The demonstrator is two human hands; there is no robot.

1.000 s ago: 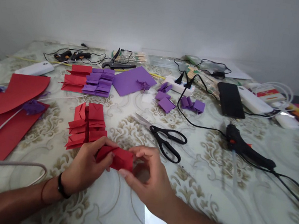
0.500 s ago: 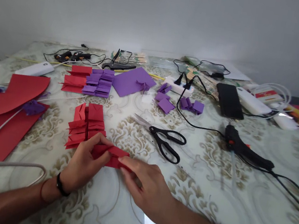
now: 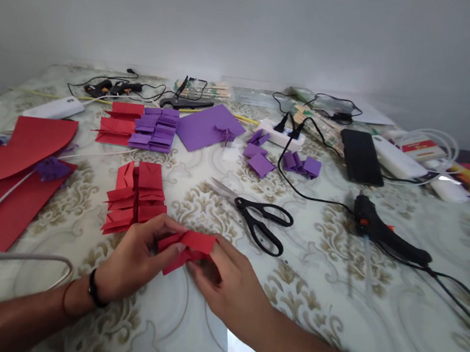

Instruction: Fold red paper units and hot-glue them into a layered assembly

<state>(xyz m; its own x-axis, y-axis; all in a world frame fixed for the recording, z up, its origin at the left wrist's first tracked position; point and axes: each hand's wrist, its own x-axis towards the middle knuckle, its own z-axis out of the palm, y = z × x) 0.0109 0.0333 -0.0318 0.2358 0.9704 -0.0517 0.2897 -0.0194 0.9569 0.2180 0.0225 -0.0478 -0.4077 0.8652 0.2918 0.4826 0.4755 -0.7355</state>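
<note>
**Folded red paper pinched low over the table: risks of a slipped crease**

Pinched from both sides: folded red paper [image 3: 185, 247], held just above the patterned tablecloth [image 3: 330, 310], near the front edge. Left hand [image 3: 132, 264] clamped on its left end with thumb and fingertips; right hand [image 3: 231, 285] gripping the right end and underside, fingers curled beneath. Neither hand slack.

Likely trouble, judged from this hold:

- Crease drifting off line, caused by uneven pull between the two hands while the piece hangs in the air instead of lying flat.
- Flaps springing open, caused by stiff layered card and a pinch only at the ends.
- Tearing at a fold corner, caused by hard pressing with fingertips.
- Stack of folded red pieces [image 3: 135, 199] just beyond the left hand knocked askew by a stray knuckle or wrist.
- Scissors [image 3: 255, 218] near, beyond the right hand, blades pointing away left; nudged or snagged by a careless reach.
- Glue gun [image 3: 385, 238] and its black cord [image 3: 461, 295] well apart to the right; dragged by a sweeping forearm.
</note>
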